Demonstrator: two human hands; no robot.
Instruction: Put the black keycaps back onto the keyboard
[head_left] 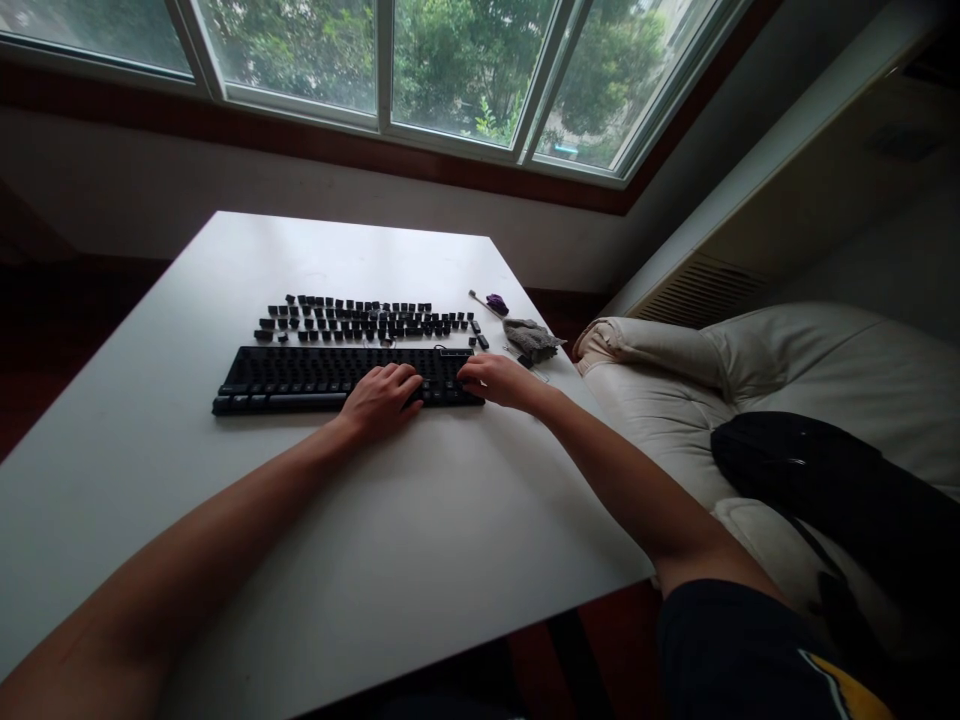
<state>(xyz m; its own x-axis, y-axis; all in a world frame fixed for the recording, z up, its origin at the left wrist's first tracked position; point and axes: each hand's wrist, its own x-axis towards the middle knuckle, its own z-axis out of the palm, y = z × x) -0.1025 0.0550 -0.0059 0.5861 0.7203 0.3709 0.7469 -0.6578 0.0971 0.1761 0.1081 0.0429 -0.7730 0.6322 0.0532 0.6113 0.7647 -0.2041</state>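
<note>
White table (375,560), left hand (382,400) and right hand (499,380) lie open on the keyboard (300,375) holding nothing, keycaps (360,318) at 12 o'clock

I keep both arms extended forward, bare along the forearm. The left forearm (225,530) runs diagonally from lower left toward centre, wrist straight. The left hand (381,400) lies palm down, fingers loosely curled, gripping nothing. The right forearm (622,470) enters from lower right, elbow bent. The right hand (499,380) lies palm down, fingers together, pointing left; the fingertips are hidden, so their grip is unreadable. The hands sit near each other, apart.
</note>
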